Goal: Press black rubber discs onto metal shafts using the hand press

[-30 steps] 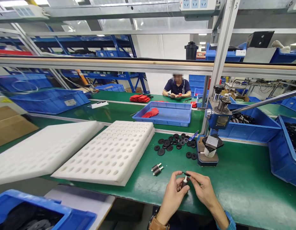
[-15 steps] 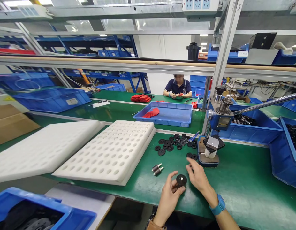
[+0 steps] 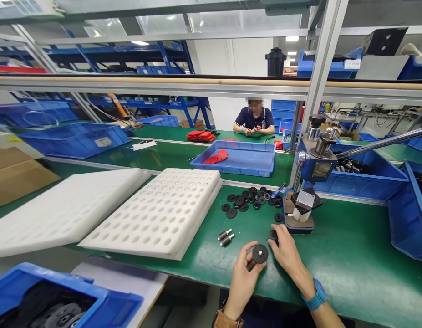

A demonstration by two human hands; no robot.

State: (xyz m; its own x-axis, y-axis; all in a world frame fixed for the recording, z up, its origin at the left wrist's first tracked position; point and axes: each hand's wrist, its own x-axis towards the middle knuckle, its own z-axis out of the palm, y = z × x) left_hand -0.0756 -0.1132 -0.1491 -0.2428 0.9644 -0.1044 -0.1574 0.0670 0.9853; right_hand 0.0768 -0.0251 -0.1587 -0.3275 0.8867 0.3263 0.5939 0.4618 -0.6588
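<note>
My left hand [image 3: 245, 269] grips a black disc [image 3: 260, 253] with a white shaft end showing at its centre; whatever lies behind the disc is mostly hidden by my fingers. Just to the right, my right hand [image 3: 285, 248] pinches a smaller black wheel [image 3: 273, 235] between thumb and fingers. The two parts are apart. Left of my hands, two dark rollers with white shaft ends [image 3: 226, 237] lie side by side on the green bench. Several black wheels [image 3: 244, 200] are scattered beyond them, and one single wheel [image 3: 278, 217] sits close to the press base.
A blue lever press [image 3: 304, 200] stands at right, its metal arm reaching rightward. White foam trays with holes [image 3: 152, 209] cover the left. Blue bins [image 3: 368, 182] line the right; a shallow blue tray [image 3: 245, 171] sits behind. Another person [image 3: 254, 120] works across the bench.
My right hand has closed on a small black wheel picked up from beside the press and drawn it toward me. The disc in my left hand has tilted to face me more.
</note>
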